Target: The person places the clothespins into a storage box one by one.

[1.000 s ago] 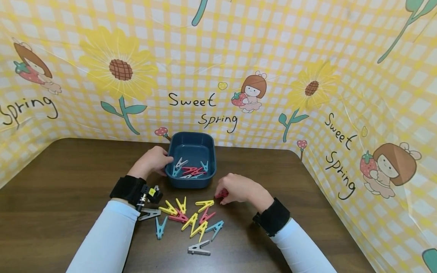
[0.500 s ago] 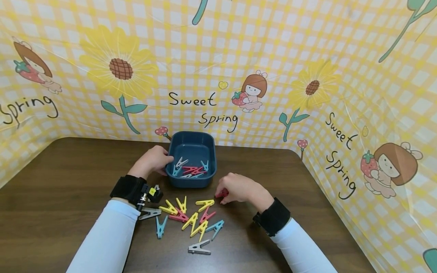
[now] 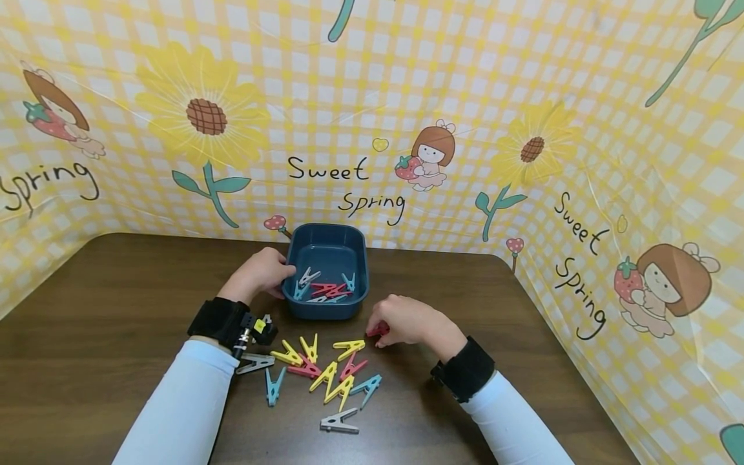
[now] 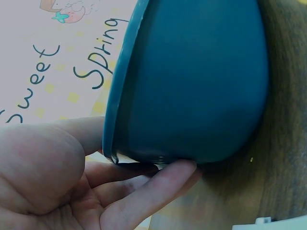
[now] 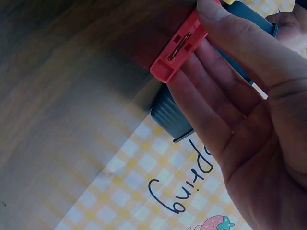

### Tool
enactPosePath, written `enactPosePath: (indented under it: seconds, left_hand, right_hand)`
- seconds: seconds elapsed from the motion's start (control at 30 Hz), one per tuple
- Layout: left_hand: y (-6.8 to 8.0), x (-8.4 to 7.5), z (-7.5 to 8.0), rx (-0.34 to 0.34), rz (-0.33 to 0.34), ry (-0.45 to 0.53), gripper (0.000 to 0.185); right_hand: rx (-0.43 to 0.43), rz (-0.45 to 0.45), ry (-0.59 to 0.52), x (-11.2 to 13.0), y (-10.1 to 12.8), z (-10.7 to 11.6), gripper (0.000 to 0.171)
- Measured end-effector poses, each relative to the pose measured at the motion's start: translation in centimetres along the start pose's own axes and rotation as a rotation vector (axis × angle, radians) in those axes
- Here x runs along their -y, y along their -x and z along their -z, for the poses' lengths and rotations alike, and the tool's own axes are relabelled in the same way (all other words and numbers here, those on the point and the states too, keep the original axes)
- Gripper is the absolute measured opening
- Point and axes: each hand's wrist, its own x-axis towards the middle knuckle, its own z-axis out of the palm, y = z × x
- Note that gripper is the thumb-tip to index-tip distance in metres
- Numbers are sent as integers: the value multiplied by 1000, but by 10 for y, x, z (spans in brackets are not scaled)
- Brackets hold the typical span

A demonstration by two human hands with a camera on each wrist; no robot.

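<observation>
My left hand (image 3: pixel 261 271) grips the left rim of a dark blue plastic bin (image 3: pixel 324 312), thumb over the edge and fingers along the outer wall, as the left wrist view shows. Inside the bin lie several red, blue and white-grey clothespins (image 3: pixel 331 290) near its front end. To the right of the bin, low over the table, my right hand (image 3: pixel 403 318) pinches a red clothespin (image 5: pixel 178 45) between thumb and fingers; the right wrist view shows its metal spring. In the head view the fingers cover most of that clothespin.
Several loose clothespins, among them a yellow one (image 3: pixel 349 349), a blue one (image 3: pixel 367 389) and a grey one (image 3: pixel 339 422), lie on the brown table (image 3: pixel 116 323) between the forearms. A yellow checked cloth (image 3: pixel 325 97) hangs behind and along the sides.
</observation>
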Motion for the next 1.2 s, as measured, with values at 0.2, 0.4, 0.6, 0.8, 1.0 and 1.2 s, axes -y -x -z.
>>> enactPosePath:
  seconds: [0.2,0.4,0.6,0.8,1.0,1.2]
  left_hand:
    - [0,0,0,2,8,0,42]
    - [1,2,0,-4,20,-1,41]
    - [-1,2,0,0,16,-2,40]
    - [-3,2,-1,-7,14,6,41]
    - [-4,2,-2,-1,-4,41,41]
    - [-1,2,0,3,5,44,41]
  right_hand:
    - [12,18,14,-1,1,1,25]
    - [-25,14,-12,-4,8,11,24]
    - [-155,25,-51,-7,21,33,23]
    - [-305,19,-65,-3,26,56,20]
    - [-346,24,-73,6,0,77,28]
    - [-246,-54,-52,11,-51,99,26]
